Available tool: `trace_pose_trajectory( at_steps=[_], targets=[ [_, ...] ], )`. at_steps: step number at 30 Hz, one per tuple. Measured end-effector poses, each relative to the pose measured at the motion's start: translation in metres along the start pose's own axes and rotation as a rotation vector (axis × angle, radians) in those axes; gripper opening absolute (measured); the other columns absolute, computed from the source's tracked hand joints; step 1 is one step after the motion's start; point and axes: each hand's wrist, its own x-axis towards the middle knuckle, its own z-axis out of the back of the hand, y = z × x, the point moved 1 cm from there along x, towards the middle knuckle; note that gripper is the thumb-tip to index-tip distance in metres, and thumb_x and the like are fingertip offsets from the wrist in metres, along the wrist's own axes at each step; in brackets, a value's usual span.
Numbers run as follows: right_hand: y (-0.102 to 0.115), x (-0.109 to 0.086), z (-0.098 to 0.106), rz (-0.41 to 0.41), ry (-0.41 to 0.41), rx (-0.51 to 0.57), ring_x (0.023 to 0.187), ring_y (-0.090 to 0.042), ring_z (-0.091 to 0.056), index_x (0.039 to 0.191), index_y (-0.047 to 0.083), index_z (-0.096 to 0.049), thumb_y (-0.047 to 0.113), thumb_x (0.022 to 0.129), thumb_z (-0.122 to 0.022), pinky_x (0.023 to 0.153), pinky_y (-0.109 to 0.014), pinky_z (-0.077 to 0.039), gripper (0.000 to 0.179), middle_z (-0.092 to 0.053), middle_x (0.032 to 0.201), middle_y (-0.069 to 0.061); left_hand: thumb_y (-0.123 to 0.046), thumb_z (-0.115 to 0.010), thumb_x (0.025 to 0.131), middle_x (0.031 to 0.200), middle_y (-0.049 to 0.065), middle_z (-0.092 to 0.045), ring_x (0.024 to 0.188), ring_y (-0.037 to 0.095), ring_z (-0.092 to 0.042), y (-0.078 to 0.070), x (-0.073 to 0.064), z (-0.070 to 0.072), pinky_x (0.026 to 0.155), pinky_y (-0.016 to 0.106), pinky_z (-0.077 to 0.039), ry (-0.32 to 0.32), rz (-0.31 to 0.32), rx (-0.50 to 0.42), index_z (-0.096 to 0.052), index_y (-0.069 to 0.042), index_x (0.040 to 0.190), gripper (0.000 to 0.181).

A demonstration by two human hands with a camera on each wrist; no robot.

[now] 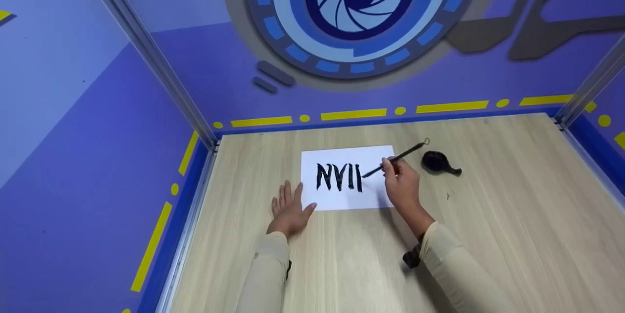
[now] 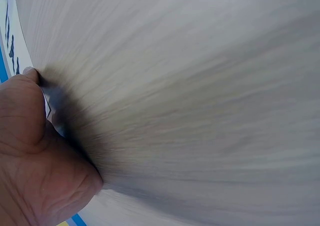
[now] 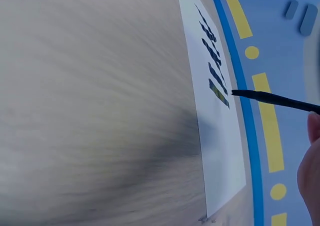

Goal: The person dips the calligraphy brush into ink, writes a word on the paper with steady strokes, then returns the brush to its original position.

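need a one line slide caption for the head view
Right hand holding a brush beside bold black strokes on a white sheet, left hand spread at the sheet's near left corner.

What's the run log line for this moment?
right hand: holds brush, tip near rightmost stroke; left hand: thumb at paper lower-left corner; black dish: right of paper

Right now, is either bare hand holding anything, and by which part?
The right hand holds a slim, black, loop-ended brush about midway along its length; the left hand holds nothing.
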Motion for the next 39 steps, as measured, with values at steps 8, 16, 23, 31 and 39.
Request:
trace_pose_trajectory(
  at_steps=[8, 16, 23, 31, 39],
  targets=[
    [-0.004, -0.004, 0.004, -0.063, -0.055, 0.162, 0.083, -0.016, -0.074, 0.107, -0.001, -0.076, 0.019, 0.106, -0.068, 0.075, -0.011, -0.056, 0.021, -0.080, 0.098, -0.018, -0.054, -0.048, 0.111, 0.181, 0.018, 0.012, 0.170, 0.039, 0.012, -0.003, -0.001, 0.001, 0.136, 0.064, 0.005, 0.006, 0.031, 0.075, -0.014, -0.021, 0.174, 0.079],
    [-0.005, -0.010, 0.003, -0.057, -0.094, 0.189, 0.083, -0.015, -0.074, 0.106, 0.000, -0.078, 0.017, 0.105, -0.070, 0.075, -0.010, -0.057, 0.019, -0.080, 0.095, -0.018, -0.054, -0.050, 0.111, 0.182, 0.017, 0.011, 0.170, 0.038, 0.012, -0.002, -0.007, -0.002, 0.136, 0.063, 0.007, -0.007, 0.048, 0.041, -0.015, -0.021, 0.174, 0.079],
    [0.002, -0.014, 0.004, -0.182, -0.066, 0.220, 0.085, -0.012, -0.075, 0.111, 0.001, -0.077, 0.024, 0.106, -0.068, 0.078, -0.021, -0.063, 0.025, -0.079, 0.102, -0.020, -0.054, -0.049, 0.111, 0.182, 0.017, 0.010, 0.170, 0.039, 0.011, 0.000, -0.009, -0.005, 0.136, 0.063, 0.006, -0.009, 0.054, 0.051, -0.016, -0.021, 0.173, 0.079],
    [0.007, -0.015, 0.002, -0.244, -0.047, 0.247, 0.094, -0.030, -0.077, 0.111, 0.002, -0.078, 0.025, 0.107, -0.068, 0.081, -0.020, -0.062, 0.026, -0.079, 0.105, -0.021, -0.052, -0.047, 0.112, 0.181, 0.019, 0.013, 0.170, 0.040, 0.012, -0.004, -0.008, -0.002, 0.136, 0.063, 0.006, 0.016, 0.038, 0.067, -0.013, -0.018, 0.174, 0.078],
    [0.008, -0.015, 0.000, -0.187, -0.063, 0.212, 0.088, -0.018, -0.076, 0.111, 0.002, -0.078, 0.022, 0.106, -0.069, 0.077, -0.014, -0.059, 0.023, -0.079, 0.102, -0.018, -0.058, -0.044, 0.111, 0.181, 0.018, 0.013, 0.170, 0.039, 0.013, -0.004, -0.006, 0.002, 0.136, 0.062, 0.006, 0.021, 0.023, 0.074, -0.011, -0.020, 0.174, 0.080]
  ],
)
